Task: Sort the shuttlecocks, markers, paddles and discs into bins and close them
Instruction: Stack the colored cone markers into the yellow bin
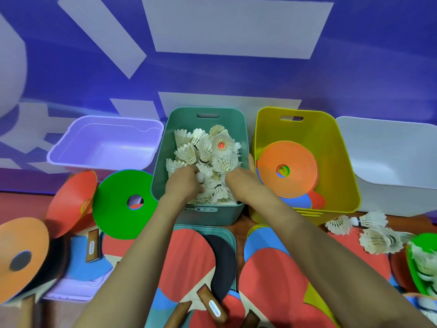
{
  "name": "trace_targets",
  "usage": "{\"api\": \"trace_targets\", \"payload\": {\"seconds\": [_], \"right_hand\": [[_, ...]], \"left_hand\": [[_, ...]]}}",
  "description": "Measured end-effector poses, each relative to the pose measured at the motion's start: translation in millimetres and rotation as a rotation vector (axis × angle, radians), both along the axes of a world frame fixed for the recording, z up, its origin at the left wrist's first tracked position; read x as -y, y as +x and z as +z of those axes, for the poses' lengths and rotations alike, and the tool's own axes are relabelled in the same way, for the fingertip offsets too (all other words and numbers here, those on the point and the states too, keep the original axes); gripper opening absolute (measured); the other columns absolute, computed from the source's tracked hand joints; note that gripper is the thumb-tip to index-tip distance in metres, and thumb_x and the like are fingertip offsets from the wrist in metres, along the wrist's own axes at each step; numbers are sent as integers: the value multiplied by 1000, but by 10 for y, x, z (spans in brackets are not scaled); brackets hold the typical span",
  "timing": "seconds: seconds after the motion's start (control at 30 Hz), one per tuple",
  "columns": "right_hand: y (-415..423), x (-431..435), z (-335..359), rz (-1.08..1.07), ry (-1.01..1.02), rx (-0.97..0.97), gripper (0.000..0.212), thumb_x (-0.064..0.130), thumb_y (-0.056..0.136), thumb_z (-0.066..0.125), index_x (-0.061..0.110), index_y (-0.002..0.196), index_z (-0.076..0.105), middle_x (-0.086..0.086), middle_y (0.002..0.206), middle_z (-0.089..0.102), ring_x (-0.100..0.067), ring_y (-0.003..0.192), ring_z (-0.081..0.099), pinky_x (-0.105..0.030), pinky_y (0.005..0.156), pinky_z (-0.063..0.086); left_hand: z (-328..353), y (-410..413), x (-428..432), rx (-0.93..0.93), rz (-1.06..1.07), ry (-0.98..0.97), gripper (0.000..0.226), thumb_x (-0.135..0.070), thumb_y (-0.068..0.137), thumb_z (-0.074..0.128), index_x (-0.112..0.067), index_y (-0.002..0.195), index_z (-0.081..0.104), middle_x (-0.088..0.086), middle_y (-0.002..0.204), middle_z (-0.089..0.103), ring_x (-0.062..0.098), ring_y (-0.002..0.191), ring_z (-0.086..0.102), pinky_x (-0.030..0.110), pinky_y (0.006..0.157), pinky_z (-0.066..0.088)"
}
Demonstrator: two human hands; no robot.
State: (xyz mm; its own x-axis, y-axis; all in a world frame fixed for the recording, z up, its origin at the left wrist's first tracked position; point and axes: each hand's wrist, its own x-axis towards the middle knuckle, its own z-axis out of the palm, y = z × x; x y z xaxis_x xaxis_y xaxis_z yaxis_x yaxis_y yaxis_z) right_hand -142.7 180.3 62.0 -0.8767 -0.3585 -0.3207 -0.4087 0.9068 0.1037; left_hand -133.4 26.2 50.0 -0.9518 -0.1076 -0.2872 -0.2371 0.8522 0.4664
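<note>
Both hands were in the teal bin (163, 152) between the purple bin (151, 136) and yellow bin (331, 143), the left hand (182, 183) curled round a shuttlecock (201, 179) at the near side, the right hand (241, 176) sunk among others, its grip hidden.

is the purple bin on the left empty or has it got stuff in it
Empty: the lilac plastic bin shows only its bare floor and inner walls, with no lid on.
</note>
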Motion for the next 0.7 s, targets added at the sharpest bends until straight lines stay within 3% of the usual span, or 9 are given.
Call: {"api": "trace_targets", "payload": {"seconds": [0.07,0.1,0.17,0.27,0.37,0.53,0.7], "right_hand": [[-6,-93,27,-4,-71,67,25,-5,82,50,14,94,62,-5,94,60,-28,108,50,-59,113,-6],[-3,-154,55,-17,-124,86,34,-1,84,55,18,112,61,-6,112,60,-27,119,46,-59,112,-2],[31,-296,124,-31,-250,70,45,11,85,63,23,127,53,-5,129,53,-25,127,39,-54,111,12],[191,-537,226,-27,-443,-12,51,22,84,66,24,132,48,-3,134,49,-24,127,38,-41,108,25],[436,-845,303,-37,-624,-97,57,23,83,67,23,135,45,-3,133,49,-24,125,40,-33,106,28],[963,-1569,358,-102,-772,-209,51,21,84,66,20,132,49,-3,130,52,-23,122,44,-34,103,33],[1520,-2417,170,-194,-790,-171,46,22,83,66,17,127,54,-5,125,55,-25,118,49,-41,102,37]], "left_hand": [[-8,55,50,18,15,76,54,-17,68,80,-14,116,56,9,114,61,29,102,56,31,75,41],[-7,83,50,4,12,74,59,-18,67,80,-14,119,54,9,117,60,29,104,55,31,77,42],[5,142,-1,-52,-3,22,68,-20,69,79,-14,129,47,11,126,54,31,112,51,34,86,42],[95,266,-192,-189,-5,-20,73,-22,75,73,-14,139,39,14,133,45,34,121,42,39,99,36],[199,457,-498,-350,-32,18,63,-22,79,70,-13,135,44,13,131,47,32,121,42,38,102,33],[239,937,-1286,-524,-149,173,50,-16,78,69,-13,124,52,7,123,53,27,117,47,35,99,37],[41,1473,-2192,-521,-270,264,46,-22,78,64,-14,121,55,3,122,55,22,115,50,35,97,41]]}}
